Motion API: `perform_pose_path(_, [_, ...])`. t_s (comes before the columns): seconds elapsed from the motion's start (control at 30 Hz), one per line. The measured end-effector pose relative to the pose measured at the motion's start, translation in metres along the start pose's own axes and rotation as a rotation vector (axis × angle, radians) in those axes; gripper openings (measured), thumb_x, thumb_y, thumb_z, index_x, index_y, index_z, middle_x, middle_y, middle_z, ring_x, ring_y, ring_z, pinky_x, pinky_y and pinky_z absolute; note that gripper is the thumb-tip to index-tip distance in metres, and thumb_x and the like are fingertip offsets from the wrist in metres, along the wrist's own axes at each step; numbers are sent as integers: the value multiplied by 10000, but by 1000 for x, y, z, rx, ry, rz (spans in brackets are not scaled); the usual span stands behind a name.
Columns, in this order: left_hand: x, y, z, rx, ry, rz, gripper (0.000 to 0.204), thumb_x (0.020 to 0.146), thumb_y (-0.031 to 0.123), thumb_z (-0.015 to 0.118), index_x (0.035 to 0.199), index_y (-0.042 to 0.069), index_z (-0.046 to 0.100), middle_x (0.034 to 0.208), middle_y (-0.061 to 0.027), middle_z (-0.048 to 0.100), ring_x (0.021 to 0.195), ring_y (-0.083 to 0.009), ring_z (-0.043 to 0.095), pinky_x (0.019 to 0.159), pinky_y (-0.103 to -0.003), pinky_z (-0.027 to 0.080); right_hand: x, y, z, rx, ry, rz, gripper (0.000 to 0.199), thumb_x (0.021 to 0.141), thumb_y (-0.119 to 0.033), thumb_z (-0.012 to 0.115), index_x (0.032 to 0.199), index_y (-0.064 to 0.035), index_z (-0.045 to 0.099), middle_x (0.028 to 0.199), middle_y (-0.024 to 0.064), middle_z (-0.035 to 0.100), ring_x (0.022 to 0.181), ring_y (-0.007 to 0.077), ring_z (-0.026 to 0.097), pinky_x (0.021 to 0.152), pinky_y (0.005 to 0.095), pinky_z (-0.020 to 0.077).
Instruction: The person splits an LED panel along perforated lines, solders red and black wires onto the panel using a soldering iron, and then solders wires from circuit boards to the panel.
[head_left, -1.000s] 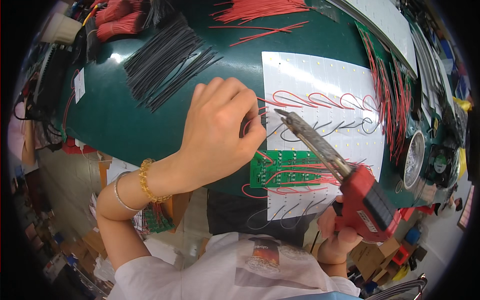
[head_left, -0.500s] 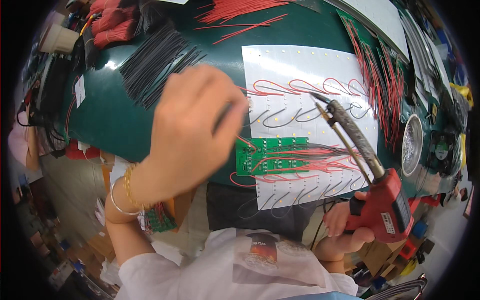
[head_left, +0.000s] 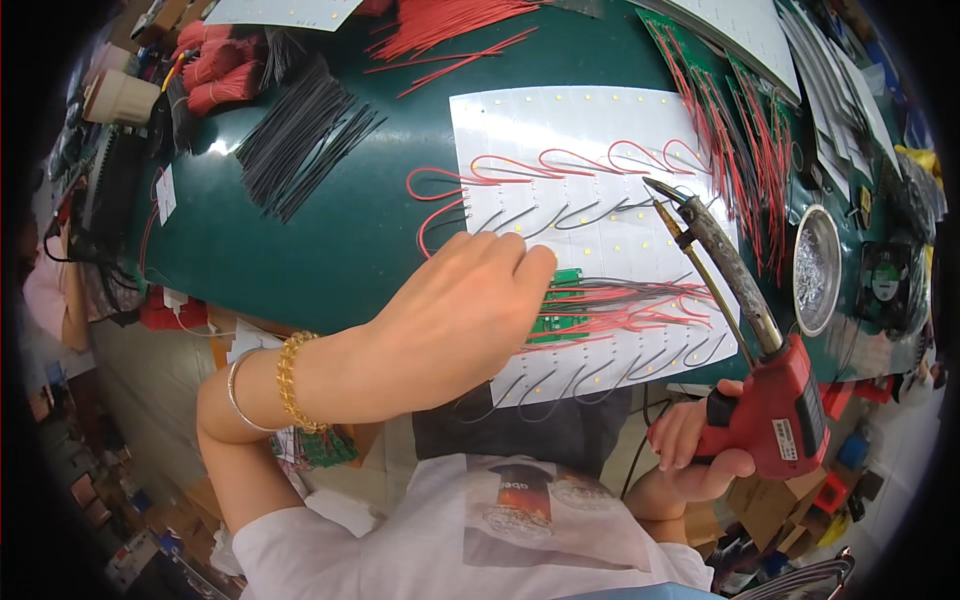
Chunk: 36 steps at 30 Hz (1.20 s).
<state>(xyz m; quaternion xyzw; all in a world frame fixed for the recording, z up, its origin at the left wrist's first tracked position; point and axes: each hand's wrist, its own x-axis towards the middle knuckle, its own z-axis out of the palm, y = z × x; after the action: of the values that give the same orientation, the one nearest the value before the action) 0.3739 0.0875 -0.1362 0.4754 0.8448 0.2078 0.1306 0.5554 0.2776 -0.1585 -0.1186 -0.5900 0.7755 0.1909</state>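
Note:
In my right hand (head_left: 690,448) is a red soldering gun (head_left: 788,415), its long barrel and thin feed tube slanting up to the left over a white LED sheet (head_left: 590,120). My left hand (head_left: 465,315) reaches across the sheet's left edge, fingers bent together, fingertips hidden. It covers part of a green circuit board (head_left: 568,278) lying on the sheet. Many red and black wires (head_left: 640,300) run rightward from that board. Red wire loops (head_left: 430,190) and short black wires (head_left: 590,215) cross the sheet in rows.
Loose black wires (head_left: 300,140) and red wires (head_left: 450,25) lie on the green table (head_left: 340,250). Wired green boards (head_left: 740,150) rest at the right, near a round metal dish (head_left: 817,270). Bundled red wires (head_left: 225,75) sit far left. Another person's arm (head_left: 65,290) shows at the left rim.
My left hand has come down and right onto the circuit board, uncovering the red loops at the sheet's left edge. The soldering gun stays nearly where it was. The view has shifted slightly.

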Motion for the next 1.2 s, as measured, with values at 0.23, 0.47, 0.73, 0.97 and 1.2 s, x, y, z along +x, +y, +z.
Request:
perform_pose_path(0.23, [-6, -4, 3, -173, 182, -32, 206, 663, -78, 578, 845, 8, 535, 772, -112, 523, 705, -274, 537, 653, -355, 451, 3, -1, -2, 20, 10, 3, 788, 833, -612, 465, 1237, 42, 289, 465, -20, 415, 345, 102, 403, 367, 239, 369])
perform_pose_path(0.47, [0, -2, -19, -800, 118, -237, 114, 798, -16, 617, 889, -10, 548, 872, -68, 599, 833, -131, 584, 711, -263, 457, 7, 0, 0, 42, 11, -8, 781, 835, -600, 480, 1233, 48, 302, 464, -18, 403, 344, 107, 401, 374, 246, 374])
perform_pose_path(0.73, [13, -14, -17, -1347, 317, -234, 56, 842, 9, 599, 856, -37, 571, 852, -105, 611, 748, -148, 583, 688, -283, 481, 7, 1, 2, 36, 9, 9, 782, 830, -596, 496, 1226, 53, 312, 462, -15, 398, 343, 110, 402, 369, 251, 375])
perform_pose_path(0.97, [19, -29, -8, -661, 354, -283, 71, 794, 53, 643, 798, -7, 605, 826, -48, 584, 701, -107, 527, 664, -249, 421, 5, -1, 5, -33, 34, 53, 819, 814, -629, 490, 1225, 57, 313, 454, -20, 390, 345, 106, 400, 368, 240, 365])
perform_pose_path(1.2, [24, -43, 5, -276, 434, -254, 75, 720, 51, 649, 760, 35, 588, 793, -38, 559, 686, -146, 514, 692, -280, 373, 9, -5, 21, -156, 75, 139, 937, 759, -705, 478, 1222, 94, 316, 454, -30, 386, 359, 92, 403, 387, 223, 356])
